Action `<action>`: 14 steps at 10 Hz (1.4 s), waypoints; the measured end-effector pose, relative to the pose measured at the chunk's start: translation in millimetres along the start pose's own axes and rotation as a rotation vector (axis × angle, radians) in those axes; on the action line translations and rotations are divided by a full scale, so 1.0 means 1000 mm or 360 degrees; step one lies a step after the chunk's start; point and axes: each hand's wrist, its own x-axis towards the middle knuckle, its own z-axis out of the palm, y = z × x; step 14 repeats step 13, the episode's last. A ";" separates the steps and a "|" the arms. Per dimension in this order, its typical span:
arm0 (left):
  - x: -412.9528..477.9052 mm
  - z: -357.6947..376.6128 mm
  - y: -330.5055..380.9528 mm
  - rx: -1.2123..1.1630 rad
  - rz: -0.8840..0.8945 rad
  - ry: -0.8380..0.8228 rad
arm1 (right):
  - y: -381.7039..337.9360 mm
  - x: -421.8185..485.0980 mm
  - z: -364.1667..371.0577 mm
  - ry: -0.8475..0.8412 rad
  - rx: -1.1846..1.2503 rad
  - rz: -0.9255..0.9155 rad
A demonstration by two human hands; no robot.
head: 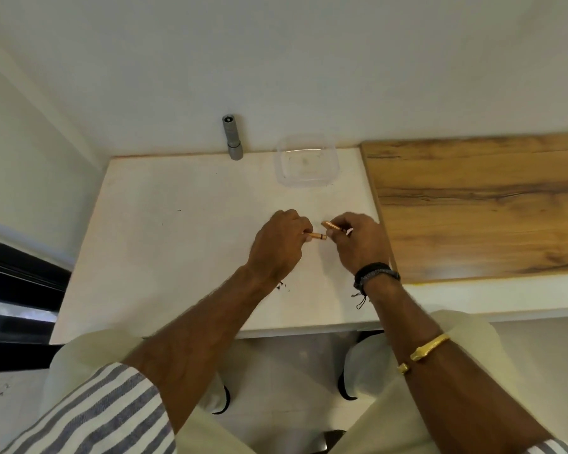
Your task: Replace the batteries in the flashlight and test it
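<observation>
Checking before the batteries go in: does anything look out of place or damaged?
Nothing spilled or damaged. Only small dark specks mark the white table near the left hand; the flashlight stands upright.

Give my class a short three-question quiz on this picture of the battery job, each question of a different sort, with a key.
1. True or false: the flashlight lies inside the clear container.
2. What do the left hand and the right hand each pinch? A a copper-coloured battery; B a screwdriver; C nothing.
3. What surface lies to the right of the white table?
Key: 1 false; it stands upright left of the container, by the wall. 2 A: left battery, right battery. 3 a wood-grain board.
</observation>
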 end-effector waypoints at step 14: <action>0.109 -0.049 -0.045 -0.0105 -0.0429 0.0311 | -0.081 0.139 -0.006 -0.0006 -0.0340 -0.0227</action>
